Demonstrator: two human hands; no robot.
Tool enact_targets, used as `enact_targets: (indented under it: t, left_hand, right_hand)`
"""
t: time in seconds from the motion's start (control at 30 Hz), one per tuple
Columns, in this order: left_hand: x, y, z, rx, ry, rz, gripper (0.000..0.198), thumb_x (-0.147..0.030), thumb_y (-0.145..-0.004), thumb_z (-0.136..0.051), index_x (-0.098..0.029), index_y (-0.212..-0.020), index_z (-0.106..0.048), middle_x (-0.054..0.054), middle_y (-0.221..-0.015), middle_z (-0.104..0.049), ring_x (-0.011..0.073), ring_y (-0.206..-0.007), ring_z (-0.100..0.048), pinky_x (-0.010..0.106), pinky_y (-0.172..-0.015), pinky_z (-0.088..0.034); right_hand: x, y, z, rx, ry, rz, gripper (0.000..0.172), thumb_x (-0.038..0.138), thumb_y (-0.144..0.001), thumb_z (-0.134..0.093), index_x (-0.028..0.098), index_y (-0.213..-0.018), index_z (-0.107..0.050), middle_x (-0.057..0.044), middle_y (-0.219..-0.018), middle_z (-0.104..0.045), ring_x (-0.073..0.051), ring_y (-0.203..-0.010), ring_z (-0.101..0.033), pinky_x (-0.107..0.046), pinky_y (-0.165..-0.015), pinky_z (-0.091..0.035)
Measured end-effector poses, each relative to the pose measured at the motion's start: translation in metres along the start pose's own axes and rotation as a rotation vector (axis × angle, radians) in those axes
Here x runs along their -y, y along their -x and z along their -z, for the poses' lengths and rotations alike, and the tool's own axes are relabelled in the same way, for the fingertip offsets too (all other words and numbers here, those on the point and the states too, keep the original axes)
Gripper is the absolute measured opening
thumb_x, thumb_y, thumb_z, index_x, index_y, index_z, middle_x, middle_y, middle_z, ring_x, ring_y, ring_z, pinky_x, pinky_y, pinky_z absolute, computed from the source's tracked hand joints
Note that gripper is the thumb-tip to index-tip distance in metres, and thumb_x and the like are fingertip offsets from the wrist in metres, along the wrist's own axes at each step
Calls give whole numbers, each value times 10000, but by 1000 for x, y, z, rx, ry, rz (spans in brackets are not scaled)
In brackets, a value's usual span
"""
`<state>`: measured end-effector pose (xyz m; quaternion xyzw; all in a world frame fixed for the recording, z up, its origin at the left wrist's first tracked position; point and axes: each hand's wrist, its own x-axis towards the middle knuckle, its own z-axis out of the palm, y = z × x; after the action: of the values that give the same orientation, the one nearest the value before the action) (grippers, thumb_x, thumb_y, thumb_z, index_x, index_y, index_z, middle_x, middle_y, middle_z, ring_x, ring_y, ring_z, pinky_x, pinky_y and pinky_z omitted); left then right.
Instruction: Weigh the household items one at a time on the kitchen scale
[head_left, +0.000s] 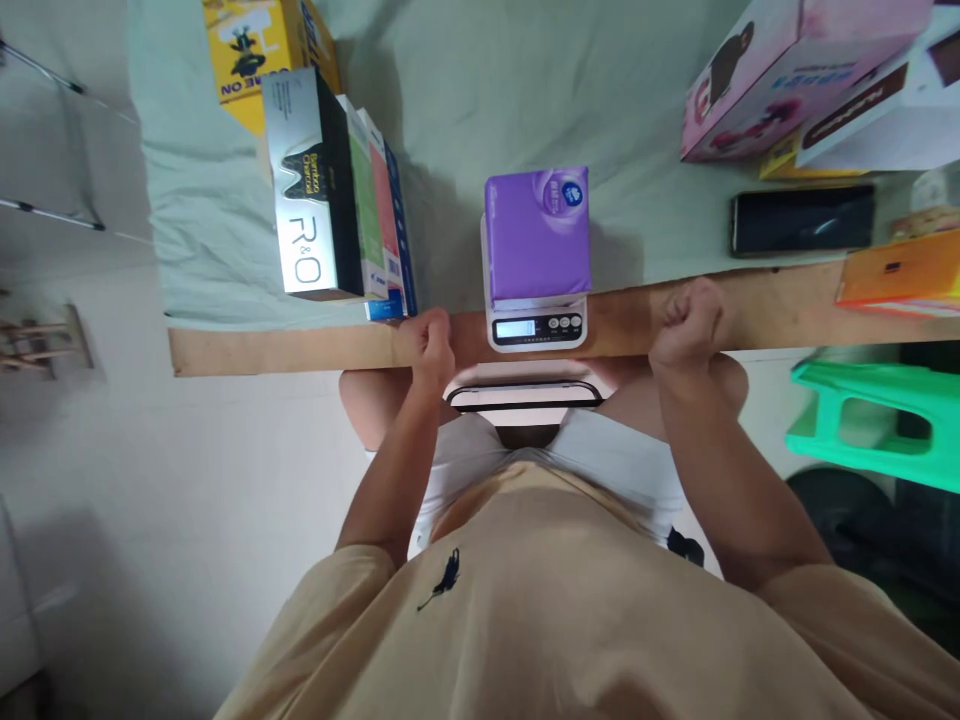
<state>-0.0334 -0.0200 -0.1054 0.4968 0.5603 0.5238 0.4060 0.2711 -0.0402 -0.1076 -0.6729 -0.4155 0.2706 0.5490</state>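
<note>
A purple pack of tissues (538, 235) lies on a white digital scale (497, 340), whose display is lit but too blurred to read. My left hand (430, 345) rests as a closed fist on the table's wooden edge, left of the scale and just below a row of boxes. On the other side, my right hand (686, 325) is also a fist upon the edge, apart from the scale. Nothing shows in either fist.
A silver-and-black box (300, 190) stands with slimmer boxes and a yellow box (251, 50) at left. To the right are a pink box (780, 90), a phone (802, 220) and an orange packet (900, 265). A green stool (817, 400) stands below the edge.
</note>
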Motion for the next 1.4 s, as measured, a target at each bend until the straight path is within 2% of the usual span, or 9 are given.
enact_targets:
  t: [0.03, 0.1, 0.33, 0.67, 1.07, 1.17, 1.23, 1.3, 1.4]
  left_hand:
    - [4, 1, 0, 7, -12, -1, 716, -688, -920, -558, -176, -539, -234, -24, -530, -186, 57, -528, -203, 294, -524, -222]
    - [12, 2, -7, 30, -34, -4, 735, -732, -926, -514, -178, -549, -210, -21, -542, -174, 60, -539, -188, 303, -534, -189]
    - [11, 3, -26, 180, -131, -31, 727, -740, -930, -502, -179, -563, -219, -13, -554, -212, 72, -559, -262, 303, -581, -222]
    - [2, 1, -27, 245, -230, -74, 623, -562, -975, -515, -176, -555, -264, -14, -555, -208, 85, -561, -269, 312, -620, -239]
    - [5, 1, -29, 208, -237, -96, 592, -513, -984, -527, -183, -554, -289, -21, -544, -220, 78, -550, -287, 311, -633, -277]
    - [5, 3, -28, 87, -211, -138, 593, -588, -994, -474, -189, -580, -330, -19, -555, -287, 81, -564, -311, 315, -647, -330]
    - [1, 5, -26, -20, -179, -171, 548, -651, -981, -461, -195, -677, -469, -3, -644, -441, 101, -648, -432, 332, -725, -422]
    - [-8, 6, -26, -61, -151, -186, 510, -694, -963, -463, -208, -919, -609, 36, -893, -615, 151, -883, -588, 379, -895, -504]
    - [-23, 7, -34, -6, -102, -182, 565, -717, -951, -454, -273, -1274, -588, 68, -1315, -628, 216, -1293, -589, 442, -1168, -491]
  right_hand:
    - [-3, 2, -1, -24, 4, 4, 520, 651, -933, -333, 230, -634, -271, 2, -546, -227, -128, -495, -276, -312, -486, -238]
    - [-5, 7, -8, -35, 11, 14, 540, 632, -924, -372, 228, -618, -184, 8, -546, -157, -116, -497, -193, -317, -496, -180]
    - [10, 18, -17, 148, 171, 116, 590, 679, -913, -415, 225, -549, -313, -40, -531, -301, -139, -549, -296, -357, -566, -231]
    - [16, 18, -19, 251, 330, 114, 577, 626, -915, -428, 214, -555, -242, -14, -519, -248, -117, -539, -232, -329, -600, -194]
    - [14, 16, -22, 265, 360, 87, 511, 562, -890, -495, 207, -564, -324, -12, -521, -312, -119, -565, -282, -318, -616, -188]
    - [20, 18, -20, 244, 304, 90, 470, 535, -892, -504, 208, -596, -341, -9, -549, -323, -122, -575, -297, -321, -610, -232]
    - [25, 21, -20, 215, 244, 92, 406, 527, -922, -464, 212, -671, -415, -22, -606, -400, -140, -616, -373, -328, -629, -321]
    - [32, 25, -22, 203, 178, 97, 338, 534, -935, -446, 220, -845, -534, -56, -765, -564, -171, -727, -504, -355, -711, -451]
    - [46, 29, -31, 274, 62, 115, 419, 553, -933, -490, 269, -1234, -556, -97, -1246, -662, -228, -1103, -645, -423, -991, -565]
